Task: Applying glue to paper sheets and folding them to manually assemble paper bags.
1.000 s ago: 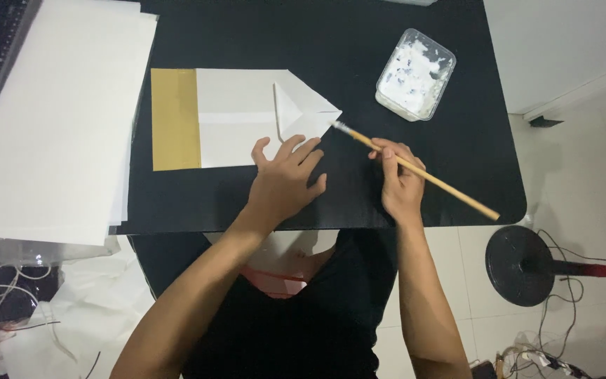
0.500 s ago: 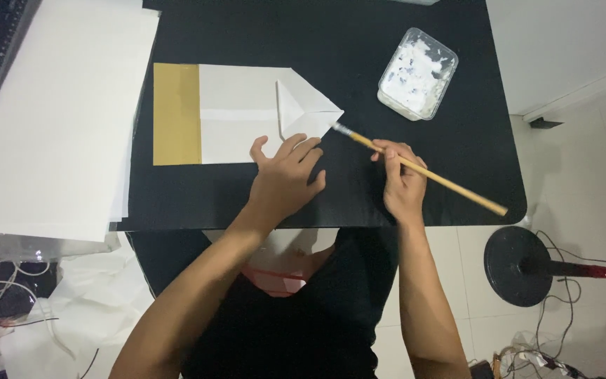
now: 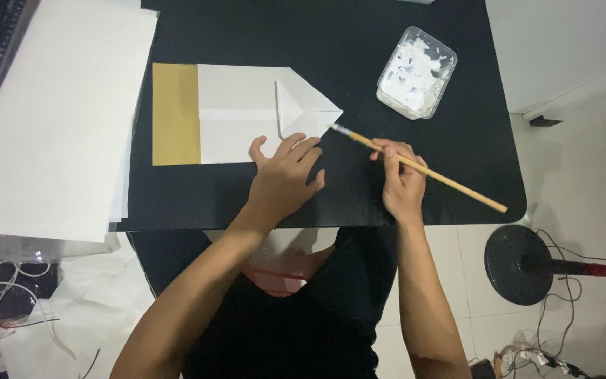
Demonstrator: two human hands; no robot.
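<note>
White sheets (image 3: 50, 126) lay at the left of the black worktop (image 3: 359, 42), and beside them the folded paper (image 3: 240, 112) with its gold band (image 3: 175, 114) lay flat, its pointed end to the right. The left hand (image 3: 285, 179) pressed the paper's lower edge with fingers spread flat, gripping nothing. The right hand (image 3: 401, 179) had its fingers closed round the brush (image 3: 415, 167), tip at the paper's point, tub of white paste (image 3: 416, 72) beyond; in my judgement, a light, thin stroke and firm hold-down would serve best.
</note>
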